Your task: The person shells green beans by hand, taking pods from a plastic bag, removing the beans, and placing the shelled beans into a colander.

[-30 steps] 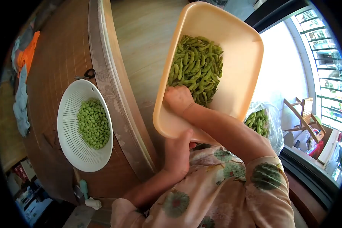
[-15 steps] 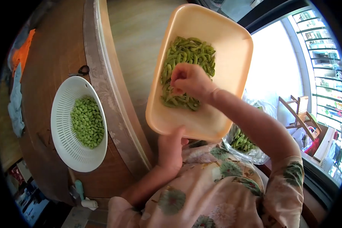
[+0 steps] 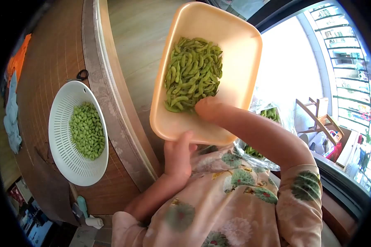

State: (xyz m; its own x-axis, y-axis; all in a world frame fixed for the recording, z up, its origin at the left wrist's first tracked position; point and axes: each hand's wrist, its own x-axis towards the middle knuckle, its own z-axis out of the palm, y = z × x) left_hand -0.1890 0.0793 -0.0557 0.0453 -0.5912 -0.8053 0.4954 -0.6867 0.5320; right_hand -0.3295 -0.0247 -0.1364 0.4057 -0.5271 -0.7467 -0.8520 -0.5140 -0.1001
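Note:
A peach-coloured plastic basin (image 3: 239,66) lies tilted in front of me, with a heap of green soybean pods (image 3: 191,74) along its left side. My left hand (image 3: 178,154) grips the basin's near rim, thumb over the edge and fingers underneath. Inside the basin, my right hand (image 3: 210,109) reaches down at the lower right edge of the pods. Its fingers are bent away from view, so whether they hold a pod is hidden. To the left, a white colander (image 3: 59,131) contains shelled green beans (image 3: 87,131).
The colander stands on a brown-topped surface (image 3: 49,74), with black-handled scissors (image 3: 82,75) just behind it. A plastic bag of more pods (image 3: 270,114) lies right of the basin, partly behind my right arm. A wooden stool (image 3: 317,117) is farther right.
My right hand has dropped from above the middle of the pods to their lower right edge. The whole view has shifted slightly; my left hand keeps its hold on the rim.

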